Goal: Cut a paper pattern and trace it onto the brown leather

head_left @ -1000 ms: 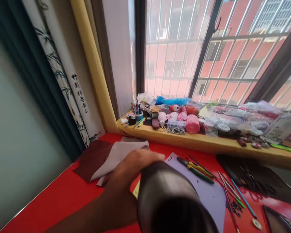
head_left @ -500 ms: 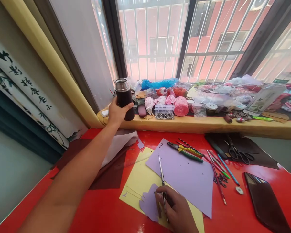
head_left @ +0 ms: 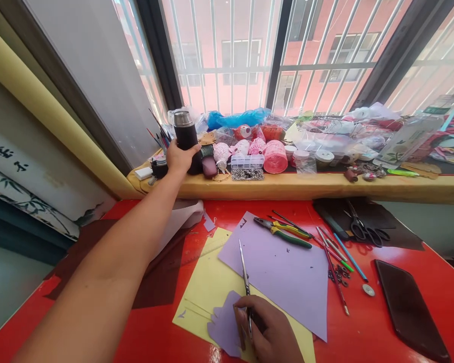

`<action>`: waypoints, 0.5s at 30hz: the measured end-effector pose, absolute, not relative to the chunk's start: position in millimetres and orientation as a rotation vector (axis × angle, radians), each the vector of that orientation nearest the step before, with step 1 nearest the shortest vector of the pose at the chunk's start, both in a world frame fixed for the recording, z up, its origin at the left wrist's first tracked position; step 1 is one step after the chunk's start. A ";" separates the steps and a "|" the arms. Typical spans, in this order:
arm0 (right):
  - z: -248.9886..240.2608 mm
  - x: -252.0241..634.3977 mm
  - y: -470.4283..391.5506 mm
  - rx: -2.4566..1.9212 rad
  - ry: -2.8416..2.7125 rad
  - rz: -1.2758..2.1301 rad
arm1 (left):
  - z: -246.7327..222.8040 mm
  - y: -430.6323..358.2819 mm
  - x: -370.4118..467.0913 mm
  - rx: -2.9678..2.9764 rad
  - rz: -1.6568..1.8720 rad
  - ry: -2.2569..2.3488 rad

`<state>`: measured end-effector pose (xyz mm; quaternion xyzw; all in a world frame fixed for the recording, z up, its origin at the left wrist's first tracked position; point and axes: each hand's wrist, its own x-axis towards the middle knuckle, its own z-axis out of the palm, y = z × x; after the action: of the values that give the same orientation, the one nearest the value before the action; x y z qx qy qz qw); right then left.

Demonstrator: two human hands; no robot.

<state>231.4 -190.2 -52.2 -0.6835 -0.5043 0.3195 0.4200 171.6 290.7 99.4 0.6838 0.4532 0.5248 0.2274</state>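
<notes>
My left hand (head_left: pixel 181 157) is wrapped round a black thermos (head_left: pixel 186 133) with a silver top, upright at the left part of the window sill. Low in the view, my right hand (head_left: pixel 267 327) grips slim metal scissors (head_left: pixel 245 269), their blades pointing up and away from me. Beside its fingers lies a cut lilac paper piece (head_left: pixel 225 322), partly under a brown strip (head_left: pixel 239 327) that the hand also touches. Beneath them are a yellow sheet (head_left: pixel 196 287) and a larger lilac sheet (head_left: pixel 283 272) on the red table (head_left: pixel 151 335).
Pliers (head_left: pixel 283 232), pencils (head_left: pixel 336 247), small black rings and a dark phone (head_left: pixel 410 307) lie on the table. Black scissors (head_left: pixel 363 229) rest on dark material at the back right. The sill (head_left: pixel 227 189) holds pink crochet figures, jars, bags and a plastic bottle (head_left: pixel 412 136).
The thermos, in my left hand, has come down among the things on the sill. The view has shifted a little to the right. My right hand keeps its hold on the scissors.
</notes>
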 end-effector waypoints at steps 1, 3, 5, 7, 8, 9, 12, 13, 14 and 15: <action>-51.6 231.3 -190.2 -1.719 -1.267 0.803 | 99.1 294.0 172.5 1.871 1.463 1.258; -49.8 230.8 -190.1 -1.724 -1.269 0.807 | 97.9 298.9 173.2 1.839 1.504 1.285; -47.4 229.6 -189.8 -1.721 -1.255 0.809 | 96.5 301.7 172.8 1.832 1.510 1.305; -44.6 228.0 -189.0 -1.716 -1.228 0.808 | 95.5 302.3 171.9 1.834 1.507 1.318; -43.3 227.2 -188.5 -1.711 -1.215 0.809 | 95.4 301.9 171.5 1.838 1.499 1.322; -42.2 226.6 -188.0 -1.707 -1.206 0.810 | 95.6 301.4 171.3 1.840 1.488 1.325; -40.2 226.0 -186.3 -1.692 -1.204 0.815 | 96.4 301.2 170.7 1.841 1.438 1.330; -39.7 226.2 -185.8 -1.691 -1.208 0.813 | 96.4 302.5 169.9 1.841 1.421 1.328; -39.2 226.5 -185.5 -1.693 -1.211 0.809 | 96.0 304.7 168.6 1.840 1.410 1.322; -38.4 226.9 -185.2 -1.696 -1.214 0.812 | 95.2 307.5 166.7 1.849 1.412 1.299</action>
<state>226.9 -185.2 -38.4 -0.6819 -0.4879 0.3265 0.4363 166.7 307.5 95.2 0.6742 0.4736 0.5149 0.2365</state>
